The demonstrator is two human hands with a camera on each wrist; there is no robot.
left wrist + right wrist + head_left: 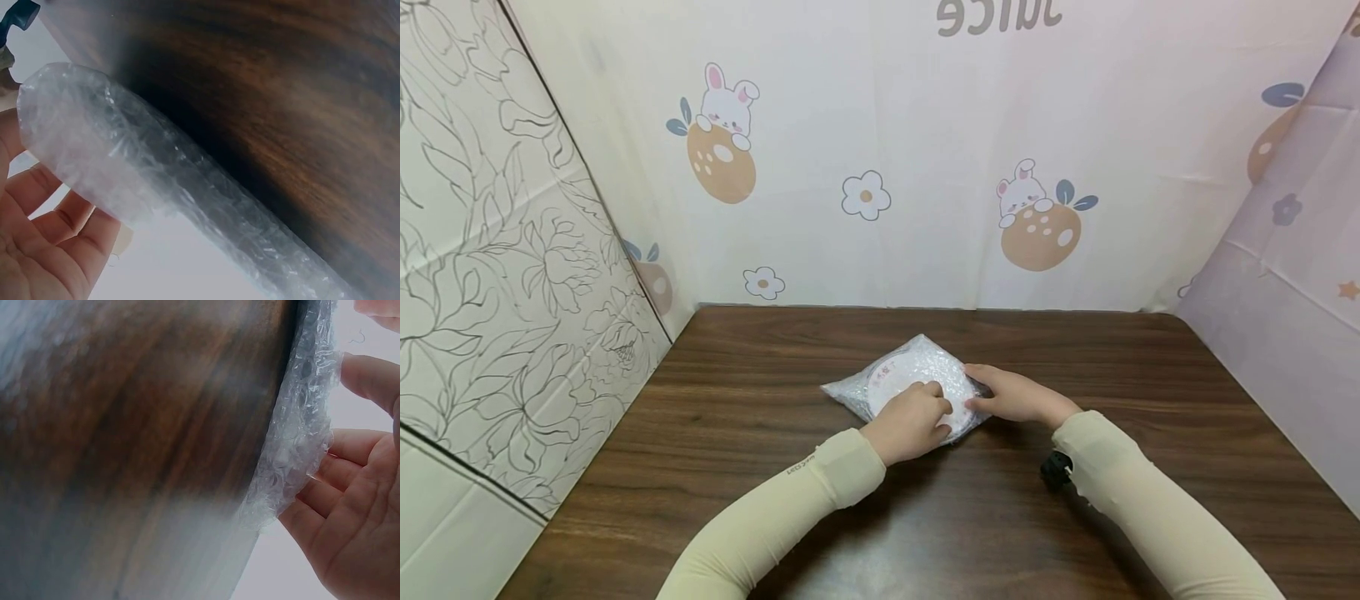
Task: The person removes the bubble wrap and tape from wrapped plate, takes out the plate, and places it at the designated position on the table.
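Observation:
A flat package in clear bubble wrap (924,363) lies on the brown wooden table (737,400). Through the wrap shows a round white thing with small reddish writing. My left hand (910,422) is over its near part, fingers bent on top and thumb by the near edge. The right hand (1018,394) holds the right corner between thumb and fingers. In the left wrist view, bent fingers of the left hand (50,244) touch the bubble wrap (181,162). In the right wrist view, fingertips of the right hand (365,506) meet the crinkled wrap edge (297,425).
A pale curtain printed with rabbits, oranges and flowers (925,167) hangs along the table's back edge. Flower-patterned panels (505,250) stand at the left, and another printed sheet (1292,333) at the right. A small black device (1057,471) sits at the right wrist.

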